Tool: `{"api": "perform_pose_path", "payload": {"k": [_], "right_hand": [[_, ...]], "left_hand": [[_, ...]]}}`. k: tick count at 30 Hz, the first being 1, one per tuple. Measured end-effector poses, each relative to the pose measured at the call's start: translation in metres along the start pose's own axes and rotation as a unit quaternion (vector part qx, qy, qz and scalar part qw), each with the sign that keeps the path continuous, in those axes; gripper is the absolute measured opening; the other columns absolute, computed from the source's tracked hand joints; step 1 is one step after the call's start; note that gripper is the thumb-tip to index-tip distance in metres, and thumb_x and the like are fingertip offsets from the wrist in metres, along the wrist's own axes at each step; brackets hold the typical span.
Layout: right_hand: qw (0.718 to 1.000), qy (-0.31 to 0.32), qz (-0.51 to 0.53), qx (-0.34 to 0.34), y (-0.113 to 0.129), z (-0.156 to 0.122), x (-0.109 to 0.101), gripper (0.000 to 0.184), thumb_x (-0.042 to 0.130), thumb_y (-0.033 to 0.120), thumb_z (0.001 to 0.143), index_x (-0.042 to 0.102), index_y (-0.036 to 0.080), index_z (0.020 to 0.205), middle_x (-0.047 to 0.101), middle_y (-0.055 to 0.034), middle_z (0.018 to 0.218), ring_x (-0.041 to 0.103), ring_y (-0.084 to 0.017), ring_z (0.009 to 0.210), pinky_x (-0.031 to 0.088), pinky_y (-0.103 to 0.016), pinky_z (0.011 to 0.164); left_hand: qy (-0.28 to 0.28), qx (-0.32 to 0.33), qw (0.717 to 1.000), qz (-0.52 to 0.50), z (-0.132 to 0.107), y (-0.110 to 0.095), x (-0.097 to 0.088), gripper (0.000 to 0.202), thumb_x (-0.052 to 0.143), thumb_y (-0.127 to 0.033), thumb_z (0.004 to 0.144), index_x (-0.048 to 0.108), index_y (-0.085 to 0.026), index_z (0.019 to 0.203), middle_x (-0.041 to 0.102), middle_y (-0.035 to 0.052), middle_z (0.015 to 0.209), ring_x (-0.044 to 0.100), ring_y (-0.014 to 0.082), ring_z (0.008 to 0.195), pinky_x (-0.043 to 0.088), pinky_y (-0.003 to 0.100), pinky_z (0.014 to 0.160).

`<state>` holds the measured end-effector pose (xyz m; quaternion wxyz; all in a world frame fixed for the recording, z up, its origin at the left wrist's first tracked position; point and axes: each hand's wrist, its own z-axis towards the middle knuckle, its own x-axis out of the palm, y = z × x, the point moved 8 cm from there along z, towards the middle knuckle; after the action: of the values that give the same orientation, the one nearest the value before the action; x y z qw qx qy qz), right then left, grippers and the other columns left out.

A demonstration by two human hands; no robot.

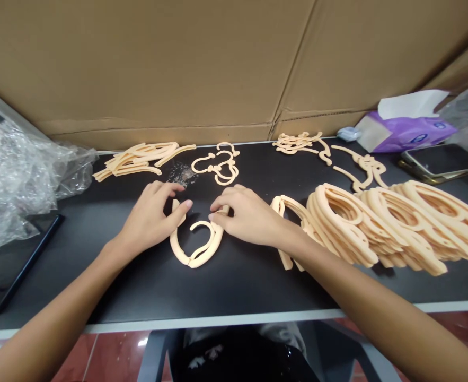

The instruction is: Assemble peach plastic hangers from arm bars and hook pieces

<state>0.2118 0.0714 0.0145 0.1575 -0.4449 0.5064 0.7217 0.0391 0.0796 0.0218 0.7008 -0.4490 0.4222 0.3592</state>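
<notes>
A pale peach U-shaped plastic frame piece with a small hook inside it lies on the black table in front of me. My left hand pinches its left arm with thumb and fingers. My right hand pinches its right arm near the top. Both hands rest on the table surface.
A long stack of the same peach pieces lies to the right. Strip offcuts, loose hooks and more offcuts lie at the back. Crumpled clear plastic, a tissue pack, a phone, cardboard wall behind.
</notes>
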Motion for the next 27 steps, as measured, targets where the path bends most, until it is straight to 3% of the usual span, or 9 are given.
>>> {"api": "perform_pose_path", "payload": {"k": [3, 7, 11, 14, 17, 20, 24, 27], "right_hand": [[0.999, -0.006, -0.04, -0.008, 0.002, 0.0, -0.001, 0.028, 0.054, 0.031, 0.094, 0.08, 0.022, 0.088, 0.071, -0.0072, 0.095, 0.06, -0.024, 0.102, 0.043, -0.035, 0.088], [0.994, -0.018, -0.103, 0.028, 0.0, -0.002, -0.009, 0.03, 0.052, 0.034, 0.095, 0.079, 0.021, 0.092, 0.071, -0.009, 0.095, 0.062, -0.026, 0.098, 0.041, -0.034, 0.074], [0.982, -0.019, -0.164, 0.087, -0.006, -0.004, -0.019, 0.031, 0.051, 0.037, 0.094, 0.078, 0.022, 0.093, 0.072, -0.0097, 0.092, 0.064, -0.024, 0.08, 0.032, -0.033, 0.063], [0.977, -0.004, -0.183, 0.107, -0.009, -0.005, -0.021, 0.025, 0.053, 0.032, 0.09, 0.076, 0.023, 0.085, 0.072, -0.0081, 0.08, 0.064, -0.024, 0.073, 0.029, -0.033, 0.062], [0.976, 0.013, -0.19, 0.106, -0.01, -0.005, -0.016, 0.017, 0.057, 0.024, 0.081, 0.073, 0.022, 0.077, 0.07, -0.0065, 0.071, 0.063, -0.023, 0.068, 0.028, -0.032, 0.062], [0.982, 0.014, -0.164, 0.094, -0.01, -0.005, -0.012, 0.018, 0.058, 0.022, 0.077, 0.073, 0.022, 0.087, 0.072, -0.0055, 0.073, 0.063, -0.023, 0.069, 0.028, -0.031, 0.06], [0.989, 0.016, -0.119, 0.082, -0.009, -0.005, -0.008, 0.027, 0.055, 0.02, 0.076, 0.072, 0.022, 0.097, 0.073, -0.0045, 0.076, 0.063, -0.022, 0.07, 0.031, -0.031, 0.06], [0.992, 0.012, -0.096, 0.076, -0.008, -0.005, -0.008, 0.029, 0.053, 0.018, 0.077, 0.073, 0.022, 0.097, 0.071, -0.0034, 0.073, 0.061, -0.02, 0.067, 0.032, -0.03, 0.06]], "left_hand": [[-0.012, -0.05, 0.997, 0.055, -0.001, 0.003, -0.013, 0.034, 0.055, -0.052, 0.089, 0.065, -0.024, 0.106, 0.068, 0.001, 0.074, 0.064, 0.0238, 0.072, 0.046, 0.039, 0.084], [-0.056, -0.072, 0.987, 0.134, -0.005, 0.001, -0.029, 0.03, 0.054, -0.053, 0.091, 0.064, -0.027, 0.102, 0.065, 0.0001, 0.064, 0.064, 0.0267, 0.067, 0.044, 0.037, 0.076], [0.019, -0.129, 0.977, 0.17, -0.008, 0.009, -0.022, 0.035, 0.05, -0.06, 0.091, 0.065, -0.028, 0.092, 0.061, 0.0017, 0.055, 0.062, 0.0307, 0.059, 0.04, 0.034, 0.062], [0.076, -0.121, 0.977, 0.161, -0.01, 0.007, -0.013, 0.038, 0.047, -0.06, 0.091, 0.064, -0.028, 0.083, 0.064, 0.0033, 0.059, 0.062, 0.0308, 0.058, 0.037, 0.032, 0.057], [0.093, -0.097, 0.979, 0.154, -0.011, 0.002, -0.011, 0.038, 0.045, -0.056, 0.092, 0.059, -0.026, 0.074, 0.06, 0.0027, 0.055, 0.06, 0.0288, 0.054, 0.032, 0.031, 0.053], [0.11, -0.084, 0.981, 0.139, -0.013, -0.001, -0.008, 0.037, 0.046, -0.052, 0.092, 0.053, -0.025, 0.068, 0.055, 0.0013, 0.051, 0.056, 0.0256, 0.049, 0.027, 0.03, 0.053], [0.131, -0.076, 0.986, 0.069, -0.015, -0.005, -0.004, 0.037, 0.044, -0.053, 0.094, 0.056, -0.026, 0.072, 0.059, -0.0008, 0.056, 0.054, 0.022, 0.049, 0.026, 0.03, 0.052], [0.131, -0.058, 0.989, -0.027, -0.015, -0.012, -0.002, 0.032, 0.046, -0.052, 0.094, 0.062, -0.026, 0.082, 0.066, -0.0018, 0.064, 0.058, 0.0199, 0.056, 0.034, 0.03, 0.053]]}}
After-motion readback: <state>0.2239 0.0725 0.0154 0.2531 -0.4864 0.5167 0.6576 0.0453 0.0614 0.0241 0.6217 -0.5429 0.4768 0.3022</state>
